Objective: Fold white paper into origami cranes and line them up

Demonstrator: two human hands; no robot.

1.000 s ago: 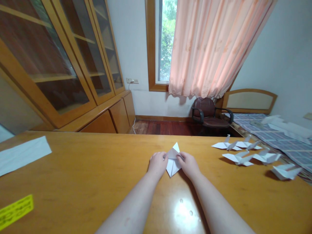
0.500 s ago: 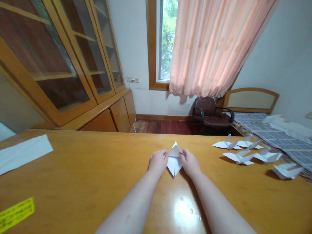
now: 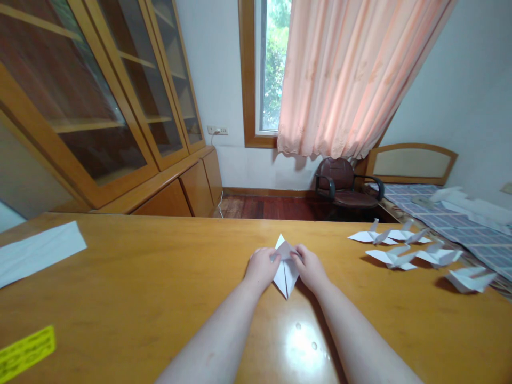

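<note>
A white folded paper [image 3: 285, 280], kite-shaped with a crease down its middle, lies on the wooden table between my hands. Its lower point faces me, and a flap is raised across its upper part. My left hand [image 3: 263, 268] grips the left edge of the paper, thumb on the flap. On the opposite edge, my right hand [image 3: 310, 268] pinches the paper with thumb and fingers. Parts of the side corners are hidden under the fingers.
Several folded paper cranes [image 3: 394, 258] stand at the right of the table [image 3: 160, 288]. A white paper strip [image 3: 42, 252] lies at the left, with a yellow label [image 3: 27, 352] nearer me. Beyond the table are a chair [image 3: 346, 184] and a bed [image 3: 420, 200].
The paper has turned slightly, its top point shifting left and its lower point moving a little toward me. Both thumbs have moved inward over the flap.
</note>
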